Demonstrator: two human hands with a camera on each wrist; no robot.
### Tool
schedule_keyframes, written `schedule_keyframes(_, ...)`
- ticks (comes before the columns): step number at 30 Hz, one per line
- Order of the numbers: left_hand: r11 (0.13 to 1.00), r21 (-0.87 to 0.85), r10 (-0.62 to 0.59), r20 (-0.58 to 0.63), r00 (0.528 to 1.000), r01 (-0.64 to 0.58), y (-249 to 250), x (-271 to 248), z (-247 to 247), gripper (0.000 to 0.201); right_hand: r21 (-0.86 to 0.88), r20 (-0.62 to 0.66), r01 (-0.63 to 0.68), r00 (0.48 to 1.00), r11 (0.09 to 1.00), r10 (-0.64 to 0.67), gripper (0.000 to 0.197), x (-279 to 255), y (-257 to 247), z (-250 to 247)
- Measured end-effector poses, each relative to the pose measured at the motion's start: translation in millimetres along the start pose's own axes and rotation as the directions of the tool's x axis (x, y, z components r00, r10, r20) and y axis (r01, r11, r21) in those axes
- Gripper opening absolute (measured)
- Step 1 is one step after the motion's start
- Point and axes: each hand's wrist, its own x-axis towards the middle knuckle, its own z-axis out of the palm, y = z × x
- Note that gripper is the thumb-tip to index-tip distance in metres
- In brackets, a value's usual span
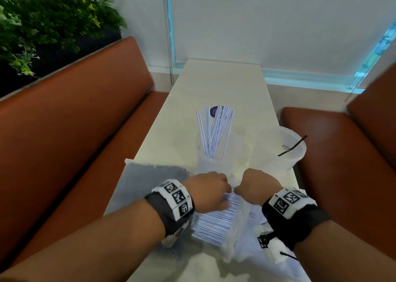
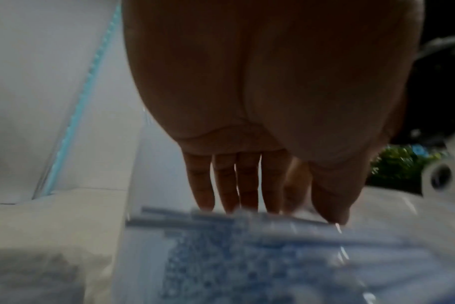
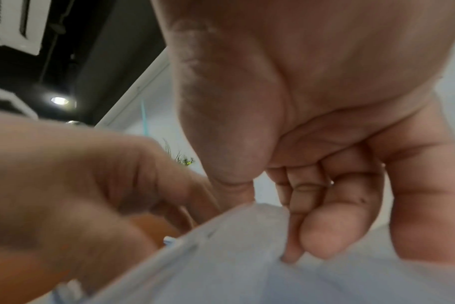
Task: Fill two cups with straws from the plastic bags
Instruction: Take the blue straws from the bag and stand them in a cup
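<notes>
While right hand [image 1: 255, 186] pinches plastic bag [image 1: 237, 234] edge, left hand [image 1: 211, 192] fingers reach straight onto straws [image 1: 216, 219].

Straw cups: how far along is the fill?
Done: near cup already holds a bunch of white straws. In hand: left hand and right hand are both at the mouth of the plastic bag of white straws. Left: right cup has just one black straw; the gray bag lies untouched.
</notes>
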Motion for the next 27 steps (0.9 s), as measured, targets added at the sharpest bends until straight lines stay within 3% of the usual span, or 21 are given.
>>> schedule_keyframes(5,0.997,0.074,0.003,0.037,0.999,-0.006,15,16,15,0.049,0.018,0.021,0.062,0.998,0.998,-0.062,0.032,1,5,0)
schedule_keyframes(12,0.986,0.167,-0.015,-0.038,0.999,0.021,19,23,15,0.038,0.098,-0.076,0.061,0.996,0.993,-0.053,0.017,-6,12,-6)
schedule_keyframes(14,0.98,0.197,-0.01,-0.071,0.997,0.024,18,21,13,0.035,0.142,-0.104,0.083,0.992,0.986,-0.069,0.026,-9,14,-7)
schedule_keyframes(19,0.949,0.312,-0.022,-0.082,0.996,0.047,16,12,3,0.031,0.082,-0.1,0.091,0.992,0.992,-0.083,0.018,-10,9,-11)
schedule_keyframes(23,0.932,0.352,-0.062,-0.072,0.995,0.084,-1,-1,-6,0.019,0.082,-0.109,0.075,0.992,0.994,-0.066,0.015,-10,10,-12)
schedule_keyframes(27,0.937,0.342,-0.044,-0.075,0.996,0.068,-37,-22,-16,0.023,0.107,-0.105,0.057,0.993,0.993,-0.046,0.015,-9,14,-11)
